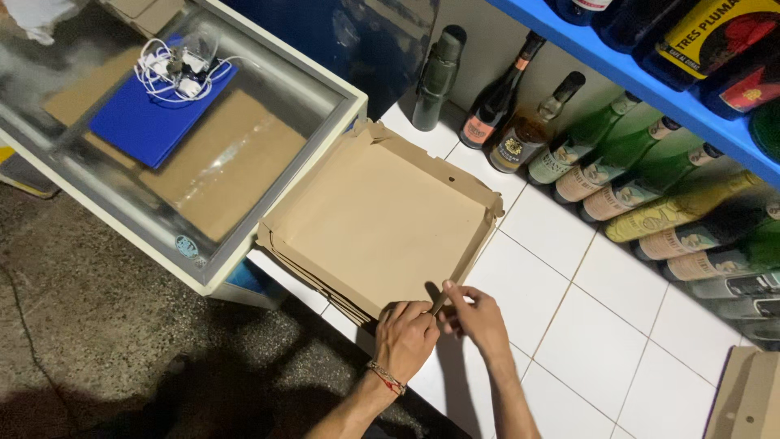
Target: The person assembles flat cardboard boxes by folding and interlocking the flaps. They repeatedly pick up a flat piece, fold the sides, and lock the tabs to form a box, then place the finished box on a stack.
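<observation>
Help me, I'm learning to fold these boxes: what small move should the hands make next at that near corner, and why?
Probably fold the near wall upright and tuck its tab in. Both hands, the left hand and the right hand, pinch the near corner of the cardboard box, where that edge looks unfinished, while the far and right walls already stand. The box rests on a stack of flat cardboard.

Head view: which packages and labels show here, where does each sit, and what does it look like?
Open brown cardboard box: shallow, square, on white tiles; both hands, left hand and right hand, pinch its near corner.
Green glass bottles: lying in a row at right, cream labels.
Dark wine bottle: leaning on the wall, red label.
Blue flat folder: inside the glass-topped case.
</observation>
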